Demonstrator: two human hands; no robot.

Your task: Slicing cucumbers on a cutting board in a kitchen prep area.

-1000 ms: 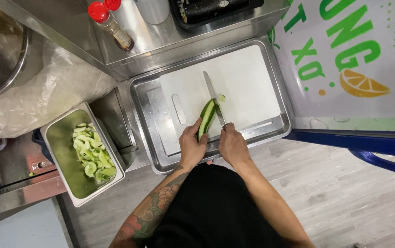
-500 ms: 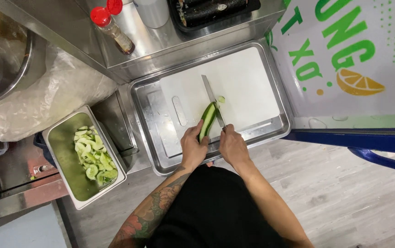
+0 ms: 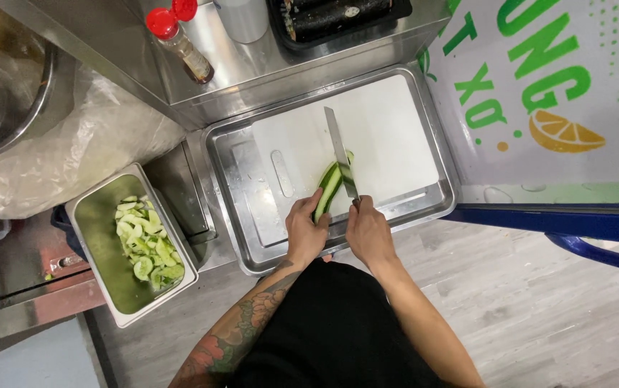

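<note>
A green cucumber [image 3: 329, 185] lies lengthwise on a white cutting board [image 3: 388, 129] that sits in a shallow steel tray [image 3: 232, 158]. My left hand [image 3: 304, 233] holds the cucumber's near end. Gripped in my right hand [image 3: 368, 230] is a long knife [image 3: 340, 147], its blade running along the cucumber's right side with the tip pointing away from me.
A steel pan [image 3: 97, 237] with several pale green cucumber slices stands to the left. A red-capped sauce bottle [image 3: 179, 44], a white cup [image 3: 243, 18] and a black tray of dark rolls [image 3: 338, 14] sit on the back shelf. A plastic-lined bowl [image 3: 7, 93] is far left.
Both hands stay on the cucumber and knife; the blade has shifted slightly along the cucumber, whose halves look a little more spread.
</note>
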